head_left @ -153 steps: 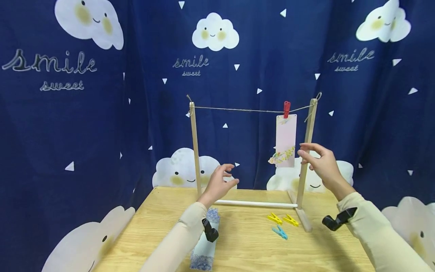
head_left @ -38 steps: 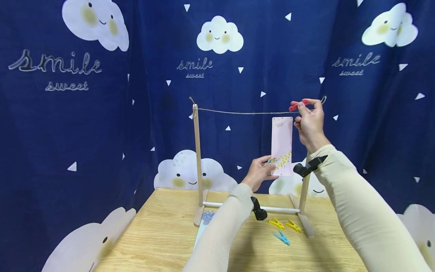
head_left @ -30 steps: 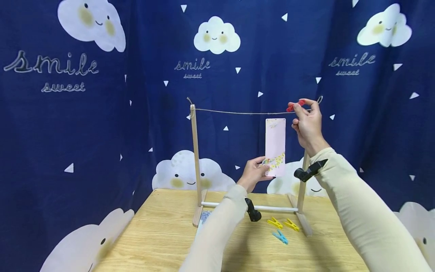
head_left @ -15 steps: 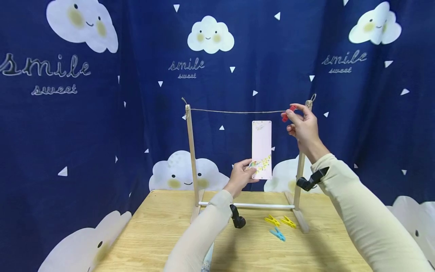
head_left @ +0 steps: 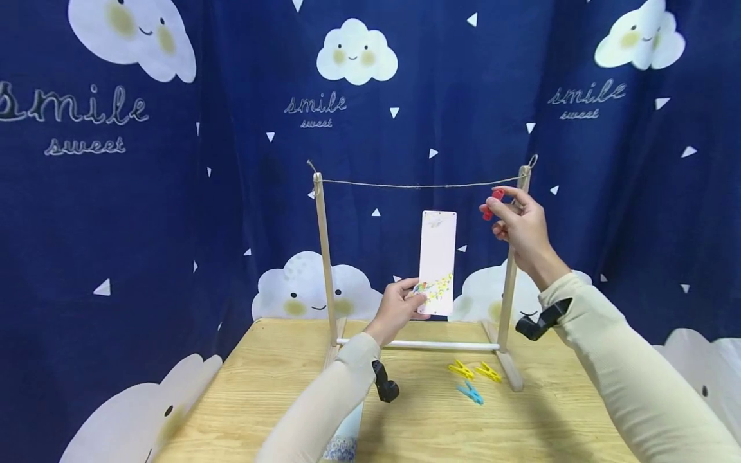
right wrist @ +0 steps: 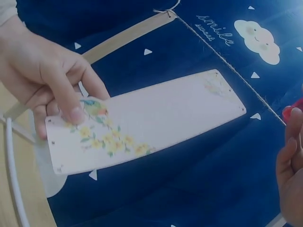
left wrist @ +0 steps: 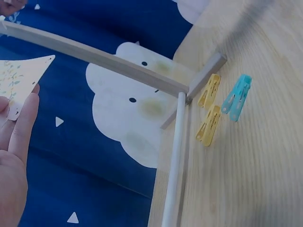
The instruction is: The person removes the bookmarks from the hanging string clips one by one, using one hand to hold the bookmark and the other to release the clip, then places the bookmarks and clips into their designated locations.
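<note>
While pinched, card (head_left: 437,260) rises above left grip (head_left: 398,307).

Tall pink floral paper card (head_left: 437,260): thin stiff paper, smooth, matt, slightly bowed in the right wrist view (right wrist: 147,124). Small red plastic clothespin (head_left: 492,203): glossy hard plastic. Two yellow plastic clothespins (head_left: 475,371) and one light blue plastic clothespin (head_left: 469,392): same moulded plastic, faint sheen. Pale wooden drying frame (head_left: 322,247): bare unvarnished wood, matt, fine grain; its white round crossbar (head_left: 417,345) looks smooth, painted or plastic, cannot tell which. Thin brown twine line (head_left: 417,186): rough twisted fibre. Light wooden table top (head_left: 440,418): visible grain, low satin finish. Navy blue cloud-print cloth backdrop (head_left: 116,212): soft woven fabric, matt, hanging in folds. Cream knit sleeves (head_left: 631,392): ribbed cloth.
</note>
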`<state>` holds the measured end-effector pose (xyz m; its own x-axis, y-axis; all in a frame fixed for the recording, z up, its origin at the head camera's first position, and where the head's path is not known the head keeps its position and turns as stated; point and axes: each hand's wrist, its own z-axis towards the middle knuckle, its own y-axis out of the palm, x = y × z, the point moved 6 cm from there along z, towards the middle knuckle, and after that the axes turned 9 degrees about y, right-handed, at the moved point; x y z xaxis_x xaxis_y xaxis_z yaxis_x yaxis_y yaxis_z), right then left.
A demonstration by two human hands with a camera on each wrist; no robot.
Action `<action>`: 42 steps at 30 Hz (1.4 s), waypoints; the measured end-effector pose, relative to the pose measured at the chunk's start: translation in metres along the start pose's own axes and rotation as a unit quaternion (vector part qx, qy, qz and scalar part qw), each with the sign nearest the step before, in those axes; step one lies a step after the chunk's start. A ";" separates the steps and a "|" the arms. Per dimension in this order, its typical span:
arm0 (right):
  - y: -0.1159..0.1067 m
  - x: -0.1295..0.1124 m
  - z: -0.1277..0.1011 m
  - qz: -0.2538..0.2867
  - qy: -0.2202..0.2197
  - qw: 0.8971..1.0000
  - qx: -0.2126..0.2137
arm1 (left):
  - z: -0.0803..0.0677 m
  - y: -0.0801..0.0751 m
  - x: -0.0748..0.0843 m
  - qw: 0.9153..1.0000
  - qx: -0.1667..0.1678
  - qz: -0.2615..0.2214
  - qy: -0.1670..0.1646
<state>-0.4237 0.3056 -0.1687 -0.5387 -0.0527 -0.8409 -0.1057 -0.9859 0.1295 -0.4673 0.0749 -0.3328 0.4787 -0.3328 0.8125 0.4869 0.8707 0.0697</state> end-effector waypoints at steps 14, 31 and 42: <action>0.005 0.031 -0.026 0.009 0.038 0.999 -0.025 | -0.045 -0.017 -0.005 0.999 -0.031 0.030 -0.011; 0.000 0.058 -0.056 -0.040 0.053 0.997 -0.046 | -0.086 -0.042 -0.012 0.998 -0.015 0.046 -0.030; 0.000 0.066 -0.069 -0.067 0.061 0.995 -0.042 | -0.106 -0.053 -0.011 0.999 -0.010 0.040 -0.032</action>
<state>-0.4015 0.2915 -0.2604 -0.4186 0.0658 -0.9058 -0.0965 -0.9949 -0.0277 -0.4210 -0.0063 -0.4066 0.4695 -0.2372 0.8505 0.4636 0.8860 -0.0088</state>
